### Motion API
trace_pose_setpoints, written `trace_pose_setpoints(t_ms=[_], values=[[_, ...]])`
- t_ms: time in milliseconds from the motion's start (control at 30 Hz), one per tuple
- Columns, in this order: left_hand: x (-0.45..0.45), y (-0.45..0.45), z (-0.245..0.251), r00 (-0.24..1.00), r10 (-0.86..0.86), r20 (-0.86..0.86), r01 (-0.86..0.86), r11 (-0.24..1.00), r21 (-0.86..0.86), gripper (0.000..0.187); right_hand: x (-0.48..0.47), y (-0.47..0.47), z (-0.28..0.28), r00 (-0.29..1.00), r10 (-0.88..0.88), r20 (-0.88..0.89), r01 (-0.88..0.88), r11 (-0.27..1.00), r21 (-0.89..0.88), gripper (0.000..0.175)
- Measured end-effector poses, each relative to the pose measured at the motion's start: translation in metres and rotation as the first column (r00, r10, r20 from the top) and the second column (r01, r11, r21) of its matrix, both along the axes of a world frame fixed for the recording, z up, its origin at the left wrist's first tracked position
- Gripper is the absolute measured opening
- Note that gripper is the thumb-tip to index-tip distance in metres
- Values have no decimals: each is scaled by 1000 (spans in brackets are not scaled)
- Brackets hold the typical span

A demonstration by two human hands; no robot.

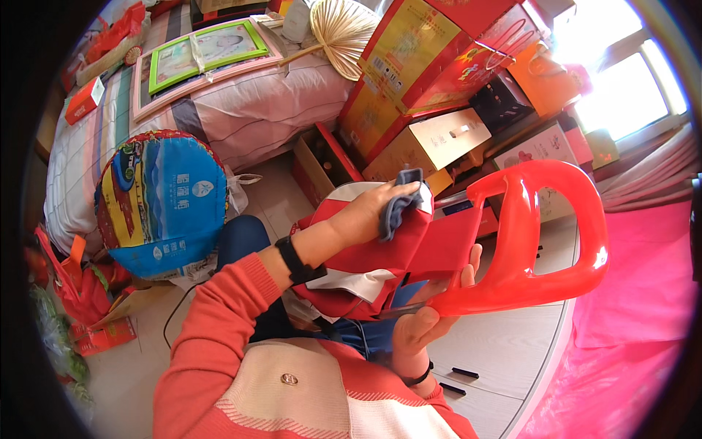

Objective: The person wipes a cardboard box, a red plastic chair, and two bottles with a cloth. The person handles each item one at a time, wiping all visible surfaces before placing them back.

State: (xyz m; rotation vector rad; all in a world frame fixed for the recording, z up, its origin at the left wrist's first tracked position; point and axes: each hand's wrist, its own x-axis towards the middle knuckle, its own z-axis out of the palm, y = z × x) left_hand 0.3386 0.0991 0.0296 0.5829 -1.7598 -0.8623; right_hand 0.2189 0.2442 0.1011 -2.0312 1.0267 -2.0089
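A glossy red D-shaped handle (pixel 526 241) extends on metal rods from a red and white fabric bag (pixel 351 274) in front of my torso. My left hand (pixel 367 211), with a black band on its wrist, holds a dark grey-blue cloth (pixel 400 206) against the bag's upper end. The fingers of my right hand (pixel 433 318) wrap the handle's base from below; its palm is partly hidden.
Left of me are a round blue package (pixel 181 203) and a bed (pixel 241 115) bearing picture frames and a palm-leaf fan (pixel 345 33). Stacked gift boxes (pixel 406 66) stand ahead. A pale cabinet (pixel 493 340) and pink cloth (pixel 636 274) lie right.
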Motion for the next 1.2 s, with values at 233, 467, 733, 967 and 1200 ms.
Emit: trace_pose_setpoints(t_ms=[233,467,733,967,1200], values=[[48,31,-118,998,60,11,-60,938,343,52,1,-2,-1,1000,-23,-8,23,1000,-3,75],[46,31,13,959,-13,-282,116,929,352,47,1,-2,0,1000,-8,-12,8,1000,17,72],[-10,3,23,891,-203,-406,305,930,205,53,3,0,1,999,-38,16,37,998,41,74],[35,18,-117,991,56,120,-102,902,421,54,3,2,0,1000,-12,18,11,999,33,72],[68,42,-31,968,-48,-246,167,855,491,45,4,1,3,999,-29,18,28,998,59,73]])
